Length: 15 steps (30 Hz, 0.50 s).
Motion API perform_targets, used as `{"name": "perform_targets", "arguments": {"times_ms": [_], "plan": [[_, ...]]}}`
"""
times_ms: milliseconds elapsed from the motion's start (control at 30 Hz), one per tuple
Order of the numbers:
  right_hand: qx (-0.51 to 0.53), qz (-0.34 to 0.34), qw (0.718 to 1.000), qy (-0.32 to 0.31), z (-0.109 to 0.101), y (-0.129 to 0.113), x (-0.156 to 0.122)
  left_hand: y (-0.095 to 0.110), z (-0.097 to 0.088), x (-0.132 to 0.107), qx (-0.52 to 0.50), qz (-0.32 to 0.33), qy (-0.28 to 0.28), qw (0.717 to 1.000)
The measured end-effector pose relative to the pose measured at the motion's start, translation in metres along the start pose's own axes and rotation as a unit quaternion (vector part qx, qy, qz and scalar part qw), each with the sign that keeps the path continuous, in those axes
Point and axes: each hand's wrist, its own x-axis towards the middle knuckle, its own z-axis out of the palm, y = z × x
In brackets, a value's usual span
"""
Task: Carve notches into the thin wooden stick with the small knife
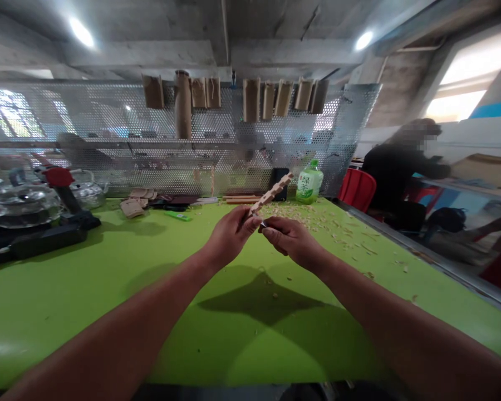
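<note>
Pale wood, cut in a row of notches, forms the stick [278, 190] held over the middle of the table, tilted up and away to the right. Its lower end is gripped by the left hand [230, 233], fingers closed round it, thumb on the near side. The right hand [291, 236] is closed on a small tool [263, 224], mostly hidden; the bit of bright metal showing is judged to be a blade. It sits at the left thumb, at the stick's lower end.

Recommended practice: keep the left grip firm, take thin, short cuts with the grain, control the stroke from the thumb and hold the left thumb clear of the edge.

Beneath the hands, the green table [158, 312] bears a few chips; denser shavings [329, 218] lie to the right. Beyond stand a green-labelled bottle [309, 185] and, leftward, a green cutter [177, 215] lying flat. A perforated metal screen [125, 120] closes the far side; a person [390, 161] sits at right.
</note>
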Motion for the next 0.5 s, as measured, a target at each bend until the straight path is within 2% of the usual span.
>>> {"name": "perform_targets", "arguments": {"times_ms": [133, 333, 433, 500], "plan": [[-0.125, -0.018, 0.991, 0.041, 0.000, 0.000, 0.000, 0.003, -0.002, 0.000, 0.037, -0.047, -0.005, 0.998], [-0.319, -0.053, 0.939, 0.119, 0.002, 0.000, -0.006, 0.005, 0.000, 0.000, 0.036, -0.078, 0.010, 0.996], [-0.393, -0.067, 0.907, 0.139, 0.003, 0.000, -0.008, 0.008, 0.002, 0.000, 0.005, -0.087, 0.021, 0.996], [-0.402, -0.062, 0.902, 0.146, 0.004, 0.000, -0.007, 0.011, 0.003, -0.001, -0.056, -0.097, 0.017, 0.994]]}}
